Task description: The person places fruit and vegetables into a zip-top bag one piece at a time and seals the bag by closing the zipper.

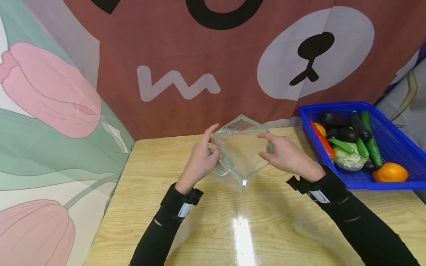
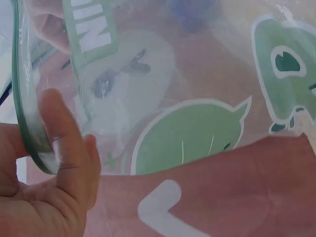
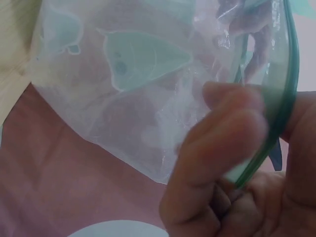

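Observation:
A clear plastic zip bag (image 1: 244, 151) with green-edged opening and printed green cartoon figures is held above the table, its mouth spread into a diamond facing up. My left hand (image 1: 202, 157) grips the left side of the mouth; in the left wrist view the green rim (image 2: 20, 94) passes between thumb and fingers. On the opposite side my right hand (image 1: 288, 153) pinches the bag's edge, its fingers (image 3: 217, 148) curled over the plastic in the right wrist view. A small white slider (image 1: 244, 183) sits at the near corner of the mouth.
To the right stands a blue plastic basket (image 1: 399, 147) holding a cabbage (image 1: 349, 157), eggplants, cucumbers, a red pepper and an orange fruit (image 1: 391, 172). The wooden table (image 1: 149, 173) ends at a brown printed cloth (image 1: 173, 118) behind; a floral cloth (image 1: 83, 159) hangs on the left.

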Available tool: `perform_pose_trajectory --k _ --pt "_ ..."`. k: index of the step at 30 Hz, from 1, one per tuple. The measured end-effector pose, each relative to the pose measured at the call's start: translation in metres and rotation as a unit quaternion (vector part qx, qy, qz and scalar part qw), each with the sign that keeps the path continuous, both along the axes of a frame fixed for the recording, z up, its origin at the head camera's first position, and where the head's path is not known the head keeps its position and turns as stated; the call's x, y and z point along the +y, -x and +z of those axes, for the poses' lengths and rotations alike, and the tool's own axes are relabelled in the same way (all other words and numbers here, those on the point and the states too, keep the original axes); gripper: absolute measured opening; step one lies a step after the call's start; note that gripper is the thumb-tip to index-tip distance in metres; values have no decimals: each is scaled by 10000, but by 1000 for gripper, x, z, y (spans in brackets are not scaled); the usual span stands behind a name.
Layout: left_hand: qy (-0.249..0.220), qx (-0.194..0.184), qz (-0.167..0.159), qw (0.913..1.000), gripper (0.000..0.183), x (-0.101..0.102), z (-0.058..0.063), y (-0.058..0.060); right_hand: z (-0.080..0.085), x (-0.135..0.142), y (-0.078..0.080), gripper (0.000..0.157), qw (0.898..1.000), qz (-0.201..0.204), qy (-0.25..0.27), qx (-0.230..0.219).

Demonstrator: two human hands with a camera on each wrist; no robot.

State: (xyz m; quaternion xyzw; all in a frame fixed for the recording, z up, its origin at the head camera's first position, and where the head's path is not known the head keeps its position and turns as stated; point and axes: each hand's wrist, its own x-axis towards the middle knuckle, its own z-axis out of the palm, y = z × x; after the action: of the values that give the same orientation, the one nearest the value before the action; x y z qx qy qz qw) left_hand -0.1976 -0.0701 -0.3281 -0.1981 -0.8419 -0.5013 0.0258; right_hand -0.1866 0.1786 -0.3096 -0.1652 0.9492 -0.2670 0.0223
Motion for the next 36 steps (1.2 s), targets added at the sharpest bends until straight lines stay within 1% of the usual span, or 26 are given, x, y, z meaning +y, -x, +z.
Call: perform_pose_trajectory --k 2,4,7,10,13,16,19,22,25,29,33,36 --pt "-140 -98 -36 9998 56 3 -1 2 -2 2 2 52 9999 -25 26 149" --pt "-422 -296 -44 9987 48 6 -2 4 -3 3 4 50 9994 -51 85 338" --pt "-926 -638 23 9937 44 9 -3 6 -5 5 7 48 9982 -137 196 556" --pt "-1264 -891 138 9879 43 13 -2 8 -7 6 9 47 9968 -214 343 686" --pt "-1396 -1079 175 9842 44 16 -2 10 -8 9 9 45 9953 -245 521 782" --pt "-1479 -1195 122 9817 43 18 -1 11 -8 14 7 41 9916 -298 827 951" --pt "-1539 -1226 35 9804 44 19 -2 12 -5 21 7 39 9860 -383 1216 1071" --pt "-1574 -1233 34 9798 44 18 -3 12 -3 30 8 41 9820 -539 1432 1107" --pt "-1590 -1266 76 9791 43 17 -4 11 -1 44 11 46 9829 -767 1240 1123" --pt "-1608 -1278 119 9786 43 18 -4 9 1 69 20 57 9869 -1126 547 1016" --pt "-1669 -1300 88 9773 43 21 -3 8 1 98 32 73 9886 -1407 -91 536" --pt "-1722 -1280 33 9767 43 23 -4 8 -1 121 40 81 9884 -1452 -443 107"
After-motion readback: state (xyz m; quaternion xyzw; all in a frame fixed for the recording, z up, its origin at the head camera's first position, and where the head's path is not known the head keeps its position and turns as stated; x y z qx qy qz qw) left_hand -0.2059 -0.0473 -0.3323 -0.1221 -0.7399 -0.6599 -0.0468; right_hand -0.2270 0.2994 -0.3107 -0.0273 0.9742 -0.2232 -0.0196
